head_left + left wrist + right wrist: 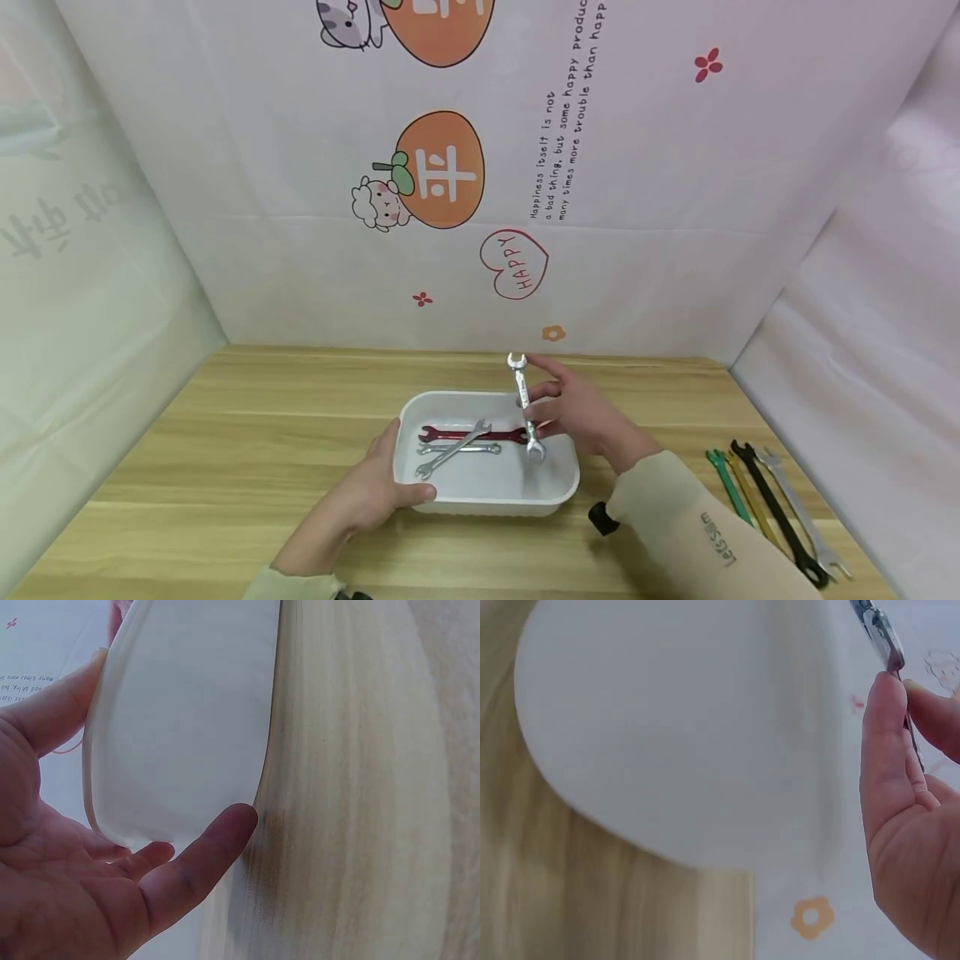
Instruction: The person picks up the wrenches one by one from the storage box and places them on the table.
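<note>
A white plastic tray (487, 498) sits mid-table, holding a red wrench (472, 434) and two silver wrenches (452, 451). My left hand (375, 492) holds the tray's near-left corner, thumb on the rim; in the left wrist view the thumb and fingers (196, 859) clasp the tray's wall (180, 712). My right hand (573, 412) pinches a silver wrench (525, 406) almost upright above the tray's right part, its lower end near the tray floor. The right wrist view shows the fingers (889, 750) gripping the wrench's shaft (881, 634) beside the tray (675, 727).
Several wrenches, green (729, 483), yellow (752, 500), black (780, 512) and silver (806, 517), lie in a row at the table's right edge. White printed sheets wall the wooden table (247, 433) at the back and sides.
</note>
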`<state>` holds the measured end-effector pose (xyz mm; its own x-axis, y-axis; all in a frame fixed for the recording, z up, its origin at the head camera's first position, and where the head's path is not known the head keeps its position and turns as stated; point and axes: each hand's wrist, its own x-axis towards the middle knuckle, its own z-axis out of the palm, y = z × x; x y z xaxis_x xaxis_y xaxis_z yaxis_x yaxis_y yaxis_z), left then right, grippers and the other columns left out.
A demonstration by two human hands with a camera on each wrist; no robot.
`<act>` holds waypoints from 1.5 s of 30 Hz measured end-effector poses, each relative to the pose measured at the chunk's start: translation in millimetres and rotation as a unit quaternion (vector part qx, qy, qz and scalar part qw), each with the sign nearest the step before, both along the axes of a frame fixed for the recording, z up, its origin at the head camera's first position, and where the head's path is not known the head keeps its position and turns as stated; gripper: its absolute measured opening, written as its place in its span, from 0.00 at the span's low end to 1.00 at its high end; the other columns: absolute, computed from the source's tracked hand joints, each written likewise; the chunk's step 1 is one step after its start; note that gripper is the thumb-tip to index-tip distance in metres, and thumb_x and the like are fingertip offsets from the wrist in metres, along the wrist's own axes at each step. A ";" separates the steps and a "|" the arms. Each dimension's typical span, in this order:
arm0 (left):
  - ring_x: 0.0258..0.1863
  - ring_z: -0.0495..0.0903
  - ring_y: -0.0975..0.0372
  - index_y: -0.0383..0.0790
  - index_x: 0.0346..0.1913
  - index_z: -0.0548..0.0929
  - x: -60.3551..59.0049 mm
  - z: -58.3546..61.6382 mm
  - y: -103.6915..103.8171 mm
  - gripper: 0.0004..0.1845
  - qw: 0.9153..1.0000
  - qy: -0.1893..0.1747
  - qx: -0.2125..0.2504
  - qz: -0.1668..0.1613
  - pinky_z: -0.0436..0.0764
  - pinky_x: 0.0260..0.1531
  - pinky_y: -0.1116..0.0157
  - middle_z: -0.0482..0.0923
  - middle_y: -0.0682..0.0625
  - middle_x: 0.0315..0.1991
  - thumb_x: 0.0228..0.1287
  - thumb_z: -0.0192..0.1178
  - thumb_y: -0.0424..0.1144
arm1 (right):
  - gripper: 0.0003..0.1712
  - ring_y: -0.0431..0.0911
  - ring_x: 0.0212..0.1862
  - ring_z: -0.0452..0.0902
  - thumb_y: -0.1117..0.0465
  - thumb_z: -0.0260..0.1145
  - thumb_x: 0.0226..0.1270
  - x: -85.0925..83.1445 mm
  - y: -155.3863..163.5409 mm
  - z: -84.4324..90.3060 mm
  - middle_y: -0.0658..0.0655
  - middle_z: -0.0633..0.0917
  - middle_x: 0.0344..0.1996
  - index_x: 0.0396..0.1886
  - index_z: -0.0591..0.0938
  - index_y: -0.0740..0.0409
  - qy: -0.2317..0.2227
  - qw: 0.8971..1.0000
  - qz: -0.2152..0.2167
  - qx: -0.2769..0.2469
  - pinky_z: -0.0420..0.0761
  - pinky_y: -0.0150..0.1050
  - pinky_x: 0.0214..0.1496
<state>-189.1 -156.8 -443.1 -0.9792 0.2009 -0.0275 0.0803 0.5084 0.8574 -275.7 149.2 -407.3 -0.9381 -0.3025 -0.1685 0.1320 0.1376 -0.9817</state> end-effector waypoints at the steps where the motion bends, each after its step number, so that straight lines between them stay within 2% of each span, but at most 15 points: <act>1: 0.52 0.71 0.47 0.34 0.78 0.49 -0.1 -0.2 0.0 0.63 1.000 0.000 0.000 0.000 0.66 0.58 0.42 0.59 0.30 0.69 0.44 0.80 0.41 | 0.51 0.58 0.37 0.82 0.77 0.67 0.61 0.0 4.9 1.4 0.69 0.80 0.49 0.79 0.59 0.41 0.000 1.000 -0.003 0.001 0.83 0.51 0.39; 6: 0.52 0.71 0.47 0.36 0.78 0.50 -1.0 -1.8 0.5 0.62 1.000 0.001 0.003 -0.002 0.66 0.58 0.43 0.59 0.31 0.69 0.44 0.80 0.41 | 0.51 0.57 0.39 0.82 0.77 0.66 0.62 0.0 30.8 5.3 0.73 0.78 0.54 0.80 0.57 0.43 -0.002 1.000 -0.018 -0.007 0.83 0.49 0.39; 13: 0.53 0.70 0.47 0.36 0.78 0.51 -1.6 -2.4 0.7 0.61 1.000 0.006 0.010 -0.007 0.67 0.57 0.43 0.60 0.31 0.68 0.44 0.80 0.40 | 0.53 0.52 0.36 0.82 0.77 0.65 0.62 1.9 73.3 5.6 0.65 0.82 0.48 0.81 0.51 0.50 0.013 1.000 -0.028 0.003 0.83 0.47 0.37; 19: 0.52 0.70 0.47 0.37 0.77 0.53 -2.6 -2.6 0.6 0.60 1.000 0.009 0.013 -0.008 0.66 0.57 0.43 0.61 0.32 0.67 0.44 0.80 0.39 | 0.54 0.52 0.37 0.82 0.76 0.66 0.63 6.5 113.1 1.5 0.66 0.80 0.48 0.81 0.46 0.52 0.017 0.999 -0.032 0.020 0.83 0.48 0.39; 24: 0.52 0.70 0.48 0.37 0.77 0.53 -2.5 -2.6 0.6 0.60 1.000 0.009 0.012 -0.007 0.67 0.57 0.44 0.62 0.32 0.67 0.44 0.80 0.39 | 0.54 0.50 0.36 0.81 0.76 0.65 0.64 12.6 145.2 0.3 0.65 0.78 0.46 0.81 0.44 0.54 0.029 0.998 -0.034 0.050 0.84 0.48 0.37; 30: 0.51 0.70 0.48 0.37 0.77 0.53 -2.0 -2.4 0.3 0.60 1.000 0.010 0.005 -0.006 0.67 0.56 0.44 0.62 0.32 0.67 0.43 0.80 0.40 | 0.54 0.53 0.33 0.80 0.76 0.65 0.63 26.9 178.8 0.8 0.69 0.78 0.44 0.81 0.45 0.57 0.049 0.990 -0.034 0.127 0.83 0.51 0.34; 33: 0.52 0.70 0.48 0.37 0.77 0.54 -2.4 -2.2 0.8 0.60 1.000 0.012 0.003 -0.007 0.67 0.57 0.43 0.62 0.32 0.66 0.43 0.80 0.41 | 0.53 0.56 0.34 0.80 0.76 0.64 0.63 36.2 196.3 -4.2 0.71 0.79 0.44 0.80 0.44 0.62 0.056 0.985 -0.034 0.162 0.83 0.52 0.33; 37: 0.53 0.70 0.47 0.37 0.77 0.53 -2.9 -2.3 0.5 0.60 1.000 0.009 0.002 -0.008 0.66 0.57 0.43 0.61 0.32 0.67 0.44 0.80 0.40 | 0.52 0.58 0.35 0.80 0.76 0.64 0.63 48.8 214.8 -15.0 0.72 0.79 0.47 0.80 0.45 0.64 0.043 0.977 -0.038 0.205 0.83 0.52 0.33; 40: 0.52 0.70 0.47 0.37 0.77 0.52 -3.6 -3.0 0.1 0.60 1.000 0.005 0.006 -0.007 0.67 0.56 0.43 0.61 0.32 0.67 0.44 0.80 0.39 | 0.53 0.58 0.35 0.80 0.75 0.66 0.62 57.6 221.1 -24.2 0.70 0.79 0.46 0.79 0.46 0.65 0.019 0.976 -0.033 0.214 0.83 0.52 0.32; 45: 0.52 0.70 0.48 0.37 0.77 0.54 -4.1 -3.6 0.5 0.60 1.000 0.004 0.013 -0.007 0.67 0.56 0.45 0.62 0.33 0.66 0.43 0.80 0.39 | 0.53 0.55 0.29 0.78 0.77 0.67 0.57 71.9 221.0 -36.3 0.66 0.78 0.38 0.77 0.47 0.71 -0.001 0.977 -0.006 0.212 0.82 0.51 0.27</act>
